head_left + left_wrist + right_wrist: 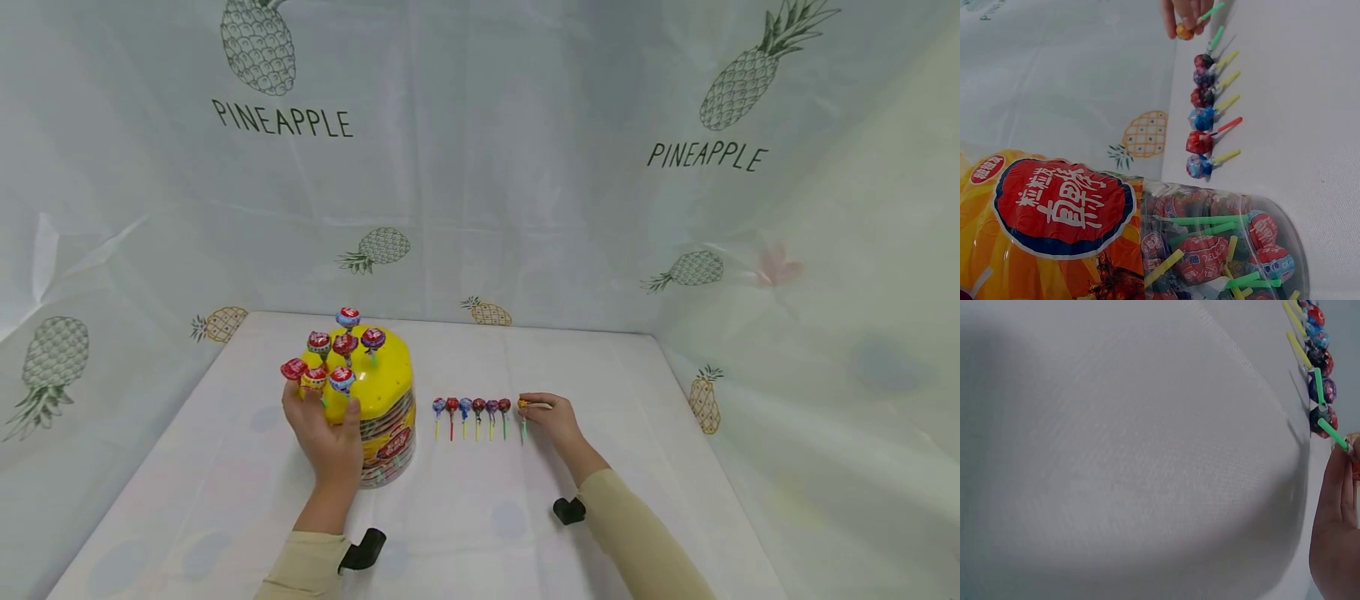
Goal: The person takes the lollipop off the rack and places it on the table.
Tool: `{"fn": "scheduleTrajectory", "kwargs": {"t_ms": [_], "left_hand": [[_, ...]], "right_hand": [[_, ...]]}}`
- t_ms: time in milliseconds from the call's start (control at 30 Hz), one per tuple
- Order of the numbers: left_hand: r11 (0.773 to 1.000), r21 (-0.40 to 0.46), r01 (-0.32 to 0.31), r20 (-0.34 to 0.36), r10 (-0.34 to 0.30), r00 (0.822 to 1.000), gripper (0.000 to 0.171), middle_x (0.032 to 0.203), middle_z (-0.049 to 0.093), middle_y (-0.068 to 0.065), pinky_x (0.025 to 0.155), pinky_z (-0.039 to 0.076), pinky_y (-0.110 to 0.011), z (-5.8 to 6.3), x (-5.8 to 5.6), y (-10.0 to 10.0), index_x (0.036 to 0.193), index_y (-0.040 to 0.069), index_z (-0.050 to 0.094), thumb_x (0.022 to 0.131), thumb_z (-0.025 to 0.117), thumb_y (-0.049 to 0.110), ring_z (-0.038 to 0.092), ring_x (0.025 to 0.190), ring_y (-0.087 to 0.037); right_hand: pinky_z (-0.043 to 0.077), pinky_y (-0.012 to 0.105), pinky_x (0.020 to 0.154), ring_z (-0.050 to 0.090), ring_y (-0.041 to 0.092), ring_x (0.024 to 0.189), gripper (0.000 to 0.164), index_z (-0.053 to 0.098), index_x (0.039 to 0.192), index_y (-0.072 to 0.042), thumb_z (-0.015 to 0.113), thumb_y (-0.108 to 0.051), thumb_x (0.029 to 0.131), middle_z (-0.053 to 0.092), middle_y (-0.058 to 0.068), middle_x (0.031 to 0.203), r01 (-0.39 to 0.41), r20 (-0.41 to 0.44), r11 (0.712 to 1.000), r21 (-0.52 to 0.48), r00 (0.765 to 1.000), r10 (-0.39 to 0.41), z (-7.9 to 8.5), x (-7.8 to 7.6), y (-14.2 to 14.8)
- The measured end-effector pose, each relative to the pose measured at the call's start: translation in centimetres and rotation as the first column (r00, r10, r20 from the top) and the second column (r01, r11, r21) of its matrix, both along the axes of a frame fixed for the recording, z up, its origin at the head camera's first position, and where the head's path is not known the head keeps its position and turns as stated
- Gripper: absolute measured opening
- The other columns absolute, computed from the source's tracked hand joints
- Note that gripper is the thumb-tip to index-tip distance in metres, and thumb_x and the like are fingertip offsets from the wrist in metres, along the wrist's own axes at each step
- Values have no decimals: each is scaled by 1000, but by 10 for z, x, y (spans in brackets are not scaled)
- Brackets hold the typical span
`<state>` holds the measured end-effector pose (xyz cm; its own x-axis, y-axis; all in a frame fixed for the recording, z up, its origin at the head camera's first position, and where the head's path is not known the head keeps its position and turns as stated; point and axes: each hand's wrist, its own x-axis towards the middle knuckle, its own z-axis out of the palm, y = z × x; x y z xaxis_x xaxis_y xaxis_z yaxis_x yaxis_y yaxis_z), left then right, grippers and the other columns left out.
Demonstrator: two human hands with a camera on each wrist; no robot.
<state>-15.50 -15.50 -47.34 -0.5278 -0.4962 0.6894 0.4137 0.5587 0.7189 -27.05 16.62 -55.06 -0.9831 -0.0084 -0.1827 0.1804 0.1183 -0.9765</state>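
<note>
A clear jar of lollipops (1210, 212) with a yellow lid (390, 375) stands on the table's left half. Several wrapped lollipops (345, 344) stick up from its lid. My left hand (326, 437) holds the jar at its near left side, fingers and thumb spread about the lid's edge below the nearest lollipops. My right hand (555, 421) pinches an orange-wrapped lollipop with a green stick (1185, 31) by its head. It is at the right end of a row of lollipops (478, 407), a small gap from the last one.
The row's sticks point toward me on the white table (480, 483). Behind the table hangs a pale pineapple-print curtain (487, 183), which also runs along both sides. A black wrist mount (363, 550) is on the left forearm, another (569, 510) on the right.
</note>
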Motion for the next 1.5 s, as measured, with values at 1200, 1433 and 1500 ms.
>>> {"fn": "scheduleTrajectory", "kwargs": {"t_ms": [1200, 1433, 1500], "left_hand": [[1000, -21, -11, -2, 11, 1000, 77, 146, 28, -13, 110, 31, -25, -2, -2, -1, 146, 11, 37, 91, 50, 64, 28, 133, -25], [1000, -16, -11, 10, 11, 1000, 75, 147, 27, -11, 110, 31, -25, -1, -1, -1, 146, 12, 38, 91, 52, 62, 28, 134, -25], [1000, -16, -11, 10, 11, 1000, 75, 148, 27, -11, 110, 31, -25, -1, -1, -1, 146, 12, 39, 91, 52, 62, 28, 134, -25]], "right_hand": [[49, 24, 61, 59, 17, 79, 25, 73, 108, -4, 76, -9, 84, 69, 9, 99, 56, -13, 963, 263, 998, -54, -27, -20, -7], [54, 28, 75, 61, 21, 91, 24, 73, 109, -5, 74, -7, 85, 68, 10, 104, 71, 9, 961, 267, 997, -76, -26, -20, -10], [55, 29, 77, 62, 21, 93, 23, 73, 108, -4, 73, -7, 85, 68, 10, 104, 74, 10, 962, 264, 997, -80, -27, -20, -11]]}}
